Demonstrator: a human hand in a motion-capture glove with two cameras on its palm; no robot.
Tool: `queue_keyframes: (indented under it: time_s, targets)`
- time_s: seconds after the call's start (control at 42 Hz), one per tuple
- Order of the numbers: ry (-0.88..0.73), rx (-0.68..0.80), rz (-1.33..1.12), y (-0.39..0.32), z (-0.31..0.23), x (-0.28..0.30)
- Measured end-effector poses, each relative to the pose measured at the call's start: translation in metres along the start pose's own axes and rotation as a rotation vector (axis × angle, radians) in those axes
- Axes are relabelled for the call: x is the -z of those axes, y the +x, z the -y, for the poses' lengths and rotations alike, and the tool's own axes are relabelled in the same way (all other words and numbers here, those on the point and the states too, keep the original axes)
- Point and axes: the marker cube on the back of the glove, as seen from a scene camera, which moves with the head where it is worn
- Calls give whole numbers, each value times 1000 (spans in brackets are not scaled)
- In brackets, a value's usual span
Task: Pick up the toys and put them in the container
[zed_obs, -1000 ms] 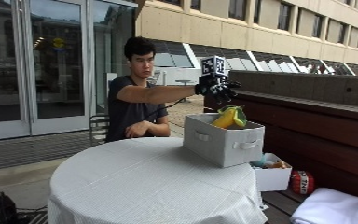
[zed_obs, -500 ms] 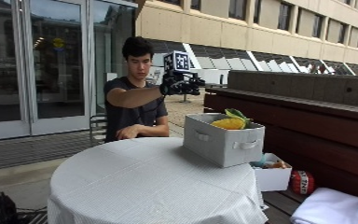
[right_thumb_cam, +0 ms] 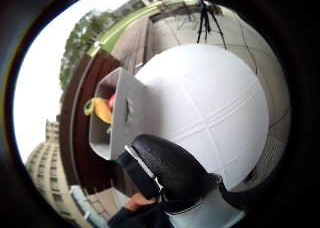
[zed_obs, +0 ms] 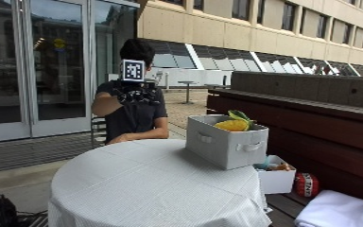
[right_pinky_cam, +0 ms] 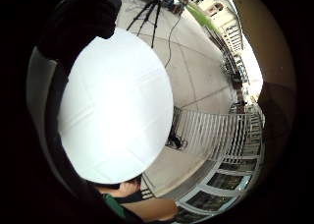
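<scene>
Toys stowed; nothing left to collect on the table.
Yellow and green toys (zed_obs: 233,124) inside grey container (zed_obs: 225,142) at edge of white table (zed_obs: 137,189). Gloved right hand (zed_obs: 134,97) raised at chest, holding nothing; finger spread not discernible.

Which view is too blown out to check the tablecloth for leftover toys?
The little-finger palm view: the tablecloth glares to blank white. The thumb palm view bends the container but shows toys inside. The outside view is evenly lit.
</scene>
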Motion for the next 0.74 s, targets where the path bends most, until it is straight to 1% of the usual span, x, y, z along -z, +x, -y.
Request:
queue_keyframes:
  time_s: [0.119,0.238,0.286,0.381,0.476,0.571,0.738]
  targets:
    - [34,54,-2,25,-6,-14]
    - [76,15,32,39,1,-31]
    - [78,8,40,41,0,-35]
    - [41,41,36,44,-6,-40]
    - [-5,9,16,40,-14,-42]
    - [39,76,-14,41,-15,-46]
    - [63,86,-12,39,-14,-51]
